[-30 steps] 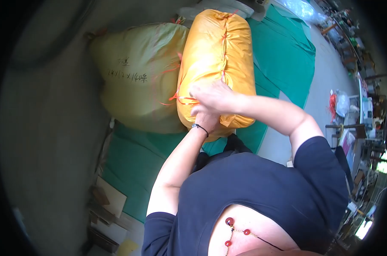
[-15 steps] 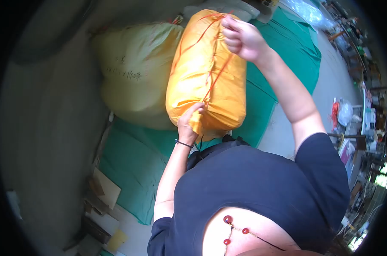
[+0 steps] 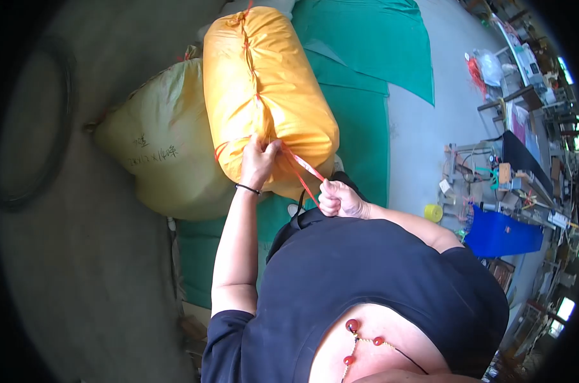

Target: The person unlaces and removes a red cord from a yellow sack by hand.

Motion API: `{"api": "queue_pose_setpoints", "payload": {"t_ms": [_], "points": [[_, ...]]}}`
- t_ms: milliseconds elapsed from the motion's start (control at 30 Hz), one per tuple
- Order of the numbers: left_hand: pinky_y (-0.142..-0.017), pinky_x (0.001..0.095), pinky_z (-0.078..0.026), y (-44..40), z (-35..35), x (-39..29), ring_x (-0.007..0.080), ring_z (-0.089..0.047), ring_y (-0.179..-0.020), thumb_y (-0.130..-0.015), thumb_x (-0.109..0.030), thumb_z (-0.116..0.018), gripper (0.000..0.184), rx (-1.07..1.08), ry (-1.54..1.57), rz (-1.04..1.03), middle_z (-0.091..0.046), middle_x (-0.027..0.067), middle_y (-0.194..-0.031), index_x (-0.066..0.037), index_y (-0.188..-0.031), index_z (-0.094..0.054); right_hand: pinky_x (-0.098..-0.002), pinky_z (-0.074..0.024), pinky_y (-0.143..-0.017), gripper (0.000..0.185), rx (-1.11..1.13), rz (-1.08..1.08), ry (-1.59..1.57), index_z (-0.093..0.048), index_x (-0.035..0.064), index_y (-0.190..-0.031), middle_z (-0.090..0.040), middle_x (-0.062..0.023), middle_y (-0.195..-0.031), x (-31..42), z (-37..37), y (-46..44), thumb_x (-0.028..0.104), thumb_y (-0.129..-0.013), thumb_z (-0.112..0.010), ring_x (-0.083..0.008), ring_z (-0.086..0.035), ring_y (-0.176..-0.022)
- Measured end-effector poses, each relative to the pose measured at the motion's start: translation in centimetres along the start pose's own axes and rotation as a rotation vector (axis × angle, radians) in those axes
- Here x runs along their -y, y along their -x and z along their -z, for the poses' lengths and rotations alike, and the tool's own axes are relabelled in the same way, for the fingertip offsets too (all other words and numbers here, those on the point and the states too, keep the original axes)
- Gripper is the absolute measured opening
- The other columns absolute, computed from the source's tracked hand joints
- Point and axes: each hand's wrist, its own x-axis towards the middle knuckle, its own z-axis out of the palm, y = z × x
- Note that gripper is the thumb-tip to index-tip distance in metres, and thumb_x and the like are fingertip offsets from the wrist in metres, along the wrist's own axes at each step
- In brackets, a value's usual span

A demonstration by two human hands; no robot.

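Note:
A stuffed yellow-orange sack (image 3: 273,70) stands before me, its seam laced with red string along the top side. My left hand (image 3: 259,163) is closed on the gathered cloth at the sack's near end, thumb and fingers pinched where the seam ends. From that spot a red plastic string (image 3: 305,165) runs taut to my right hand (image 3: 342,199), which is wrapped round it close to my body. A second strand of the string hangs in a loop below. Exactly what lies under my left fingertips is hidden.
A larger pale green sack (image 3: 174,143) with black handwriting leans against the yellow one on the left. Green sheeting (image 3: 359,127) covers the floor beneath. A dark coil (image 3: 66,127) lies far left; cluttered benches and a blue cloth (image 3: 503,233) are at right.
My right hand has come down from the sack's far end towards my body, pulling the red string. My left hand stays at the near end. The view has shifted.

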Motion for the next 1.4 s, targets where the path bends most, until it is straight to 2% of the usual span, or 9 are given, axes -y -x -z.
{"api": "queue_pose_setpoints", "payload": {"t_ms": [233,400,633,733,933,1067,1267,1367,1400], "points": [[-0.09,0.042,-0.044,3.8,-1.1,1.4,0.0369,-0.052,-0.104,-0.074,0.007,-0.055,0.06,0.025,-0.601,-0.498,-0.052,0.0205,-0.11,-0.003,-0.132,-0.047,-0.029,-0.0318,-0.058,0.049,-0.028,0.326,-0.213,-0.037,0.012,-0.064,-0.032,-0.0003,-0.062,2.5,-7.6,3.3,0.045,-0.1,-0.037,-0.0136,-0.032,-0.058],[-0.083,0.0401,-0.044,4.1,-3.1,2.1,0.0291,-0.05,-0.096,-0.077,-0.003,-0.058,0.056,-0.258,-0.805,-0.729,-0.049,0.0134,-0.104,-0.007,-0.132,-0.05,-0.0309,-0.0386,-0.079,0.048,0.109,0.532,0.164,-0.058,0.0035,-0.087,-0.052,-0.0099,-0.096,3.8,-14.1,4.1,0.041,-0.102,-0.033,-0.0173,-0.048,-0.079],[-0.089,0.0415,-0.046,4.0,-1.4,1.1,0.0332,-0.053,-0.107,-0.071,-0.005,-0.067,0.037,-0.131,-0.622,-0.797,-0.057,0.013,-0.109,-0.009,-0.108,-0.062,-0.0396,-0.0283,-0.107,0.043,0.331,0.74,1.149,-0.056,0.0009,-0.12,-0.041,-0.0144,-0.139,12.6,-18.3,-4.4,0.036,-0.102,-0.037,-0.0249,-0.041,-0.127],[-0.086,0.0425,-0.047,3.9,-0.7,1.6,0.0355,-0.054,-0.104,-0.07,-0.002,-0.067,0.05,-0.038,-0.502,-0.609,-0.058,0.0156,-0.106,-0.004,-0.118,-0.053,-0.0568,-0.0186,-0.11,0.036,0.093,1.453,2.038,-0.07,0.0193,-0.107,-0.04,-0.0098,-0.143,18.1,-19.6,-10.6,0.044,-0.098,-0.045,-0.0297,-0.032,-0.135],[-0.067,0.0424,-0.048,2.8,-2.7,2.1,0.0359,-0.06,-0.077,-0.07,0.001,-0.067,0.087,-0.455,-0.378,-0.608,-0.058,0.0184,-0.09,-0.003,-0.143,-0.02,-0.0684,-0.0247,-0.102,0.024,0.009,1.614,2.234,-0.065,0.0118,-0.086,-0.064,-0.0137,-0.108,23.7,-20.0,-16.7,0.036,-0.084,-0.063,-0.0291,-0.051,-0.12],[-0.063,0.0397,-0.05,2.2,-2.6,2.9,0.0337,-0.062,-0.073,-0.073,0.003,-0.064,0.094,-0.5,-0.317,-0.606,-0.061,0.0174,-0.089,-0.003,-0.148,-0.007,-0.0694,-0.0152,-0.105,0.03,0.055,1.324,2.338,-0.072,0.0207,-0.091,-0.066,0.0032,-0.101,24.2,-17.2,-17.5,0.042,-0.094,-0.051,-0.0196,-0.057,-0.109],[-0.068,0.0428,-0.05,1.2,-3.6,4.1,0.0371,-0.061,-0.08,-0.075,0.002,-0.066,0.086,-0.566,-0.226,-0.599,-0.061,0.0215,-0.104,0.0,-0.146,-0.017,-0.0627,-0.0186,-0.106,0.033,-0.112,0.813,1.745,-0.072,0.0181,-0.102,-0.066,0.0001,-0.106,25.5,-19.5,-16.3,0.042,-0.095,-0.051,-0.0203,-0.057,-0.11],[-0.068,0.0422,-0.047,0.7,-3.0,4.3,0.036,-0.057,-0.076,-0.074,0.006,-0.06,0.077,-0.507,-0.339,-0.555,-0.06,0.0191,-0.094,0.003,-0.144,-0.027,-0.0693,-0.0221,-0.096,0.035,0.113,1.355,2.255,-0.073,0.0162,-0.097,-0.066,0.0009,-0.102,25.2,-22.2,-14.5,0.046,-0.09,-0.054,-0.0229,-0.06,-0.1],[-0.068,0.0422,-0.046,0.6,-2.8,4.1,0.0359,-0.057,-0.075,-0.074,0.007,-0.059,0.076,-0.477,-0.393,-0.555,-0.06,0.0186,-0.092,0.003,-0.143,-0.029,-0.044,-0.0394,-0.093,0.032,0.182,1.28,2.462,-0.071,0.0146,-0.099,-0.065,-0.0037,-0.108,25.1,-24.2,-13.2,0.041,-0.092,-0.055,-0.0232,-0.058,-0.105]]}}
